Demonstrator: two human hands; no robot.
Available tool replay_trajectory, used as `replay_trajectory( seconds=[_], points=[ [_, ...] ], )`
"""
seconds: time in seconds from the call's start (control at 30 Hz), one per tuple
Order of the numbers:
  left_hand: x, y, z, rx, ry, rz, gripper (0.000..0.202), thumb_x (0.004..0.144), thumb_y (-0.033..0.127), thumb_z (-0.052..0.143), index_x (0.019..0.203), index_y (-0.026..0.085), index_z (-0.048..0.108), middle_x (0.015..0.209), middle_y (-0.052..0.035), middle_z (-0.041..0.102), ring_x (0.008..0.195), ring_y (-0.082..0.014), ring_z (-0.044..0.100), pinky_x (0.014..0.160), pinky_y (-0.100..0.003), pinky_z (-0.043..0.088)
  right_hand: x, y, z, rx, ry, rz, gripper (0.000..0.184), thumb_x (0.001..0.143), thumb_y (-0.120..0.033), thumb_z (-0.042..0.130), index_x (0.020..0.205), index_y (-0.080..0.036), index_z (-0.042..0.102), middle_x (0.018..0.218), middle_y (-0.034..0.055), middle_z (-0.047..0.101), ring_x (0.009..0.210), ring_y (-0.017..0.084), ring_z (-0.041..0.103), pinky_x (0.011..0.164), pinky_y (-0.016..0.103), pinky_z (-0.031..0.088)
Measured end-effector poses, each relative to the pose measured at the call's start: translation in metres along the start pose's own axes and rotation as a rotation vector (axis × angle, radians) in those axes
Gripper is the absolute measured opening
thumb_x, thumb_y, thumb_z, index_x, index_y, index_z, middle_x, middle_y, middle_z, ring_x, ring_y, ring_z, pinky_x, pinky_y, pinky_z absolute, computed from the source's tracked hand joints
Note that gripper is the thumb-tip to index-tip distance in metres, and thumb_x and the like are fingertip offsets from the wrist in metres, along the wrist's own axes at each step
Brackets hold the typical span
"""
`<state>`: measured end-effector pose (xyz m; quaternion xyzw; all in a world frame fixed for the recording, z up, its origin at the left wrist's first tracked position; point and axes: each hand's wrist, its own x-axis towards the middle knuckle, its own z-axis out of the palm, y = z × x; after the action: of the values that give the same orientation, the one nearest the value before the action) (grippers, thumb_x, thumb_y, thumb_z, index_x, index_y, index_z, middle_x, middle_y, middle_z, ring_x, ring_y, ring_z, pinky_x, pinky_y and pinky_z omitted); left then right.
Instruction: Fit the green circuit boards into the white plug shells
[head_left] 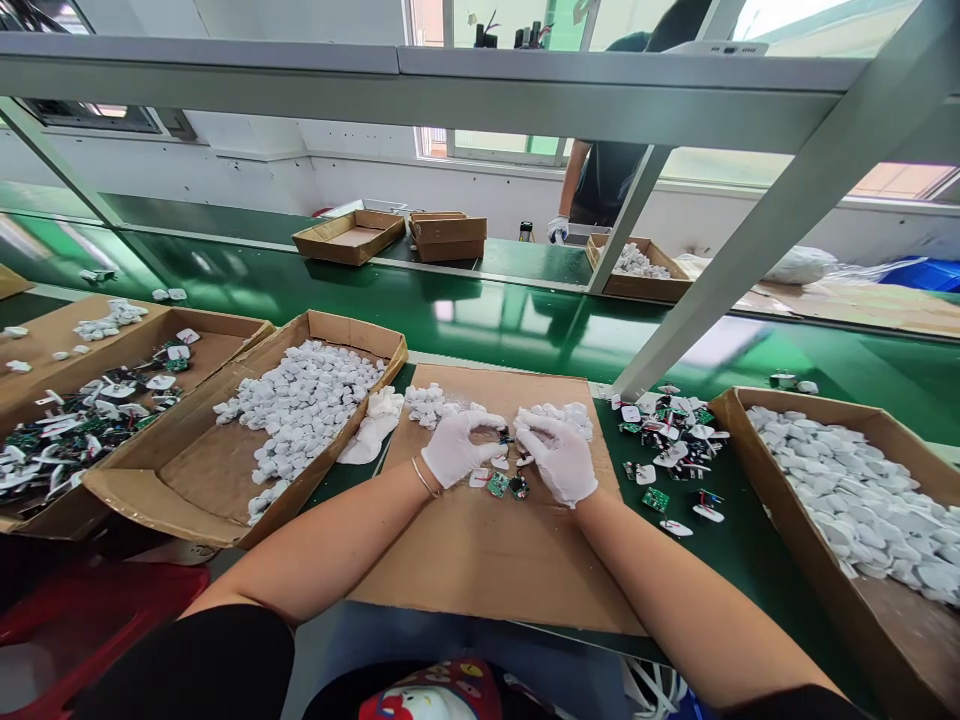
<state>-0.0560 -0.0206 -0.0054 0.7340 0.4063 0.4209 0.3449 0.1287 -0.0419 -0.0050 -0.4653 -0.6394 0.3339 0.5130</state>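
Note:
Both of my hands wear white gloves and work close together above a cardboard sheet [487,560]. My left hand [459,450] is closed, thumb and fingers bent toward a small dark part [505,437] at their tips; the grip itself is too small to make out. Facing it, my right hand [561,458] has its fingers pinched together, and what they hold is hidden. Just below the fingertips lie a green circuit board [497,485], a round dark component [519,487] and a white tag-like piece [478,478]. Small white plastic pieces [431,405] are heaped behind my hands.
Left stand a cardboard box of white pieces [307,400] and a box of wired boards [90,420]. At right are a pile of circuit boards [671,430] and a box of white covers [862,490]. A slanted metal post [750,240] rises ahead. Another person's gloved hand [558,229] is beyond.

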Motion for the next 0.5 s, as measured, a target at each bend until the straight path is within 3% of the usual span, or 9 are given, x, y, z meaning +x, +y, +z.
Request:
replay_trajectory(
  seconds=[0.27, 0.37, 0.5],
  points=[
    [-0.0031, 0.0071, 0.0051, 0.072, 0.047, 0.014, 0.029, 0.065, 0.021, 0.079, 0.093, 0.017, 0.072, 0.091, -0.0048, 0.076, 0.086, -0.0187, 0.071, 0.086, -0.032, 0.058, -0.0070, -0.0058, 0.0038, -0.210, 0.082, -0.096, 0.022, 0.084, -0.031, 0.061, 0.097, -0.021, 0.076, 0.100, 0.0073, 0.075, 0.102, 0.025, 0.066, 0.099, 0.040, 0.047],
    [-0.0041, 0.0093, 0.0058, 0.093, 0.060, 0.025, 0.027, 0.066, 0.022, 0.078, 0.093, 0.018, 0.072, 0.093, -0.0045, 0.076, 0.086, -0.0185, 0.071, 0.087, -0.032, 0.058, -0.0075, -0.0037, 0.0039, -0.217, 0.133, -0.088, 0.021, 0.083, -0.031, 0.063, 0.096, -0.022, 0.077, 0.098, 0.0070, 0.075, 0.102, 0.026, 0.067, 0.098, 0.041, 0.048],
    [-0.0045, 0.0091, 0.0061, 0.091, 0.060, 0.056, 0.028, 0.066, 0.020, 0.078, 0.093, 0.018, 0.072, 0.092, -0.0036, 0.076, 0.083, -0.0172, 0.071, 0.085, -0.031, 0.058, -0.0076, -0.0018, 0.0031, -0.240, 0.107, -0.102, 0.021, 0.085, -0.032, 0.062, 0.095, -0.023, 0.077, 0.099, 0.0056, 0.075, 0.099, 0.024, 0.068, 0.095, 0.038, 0.051]
  ],
)
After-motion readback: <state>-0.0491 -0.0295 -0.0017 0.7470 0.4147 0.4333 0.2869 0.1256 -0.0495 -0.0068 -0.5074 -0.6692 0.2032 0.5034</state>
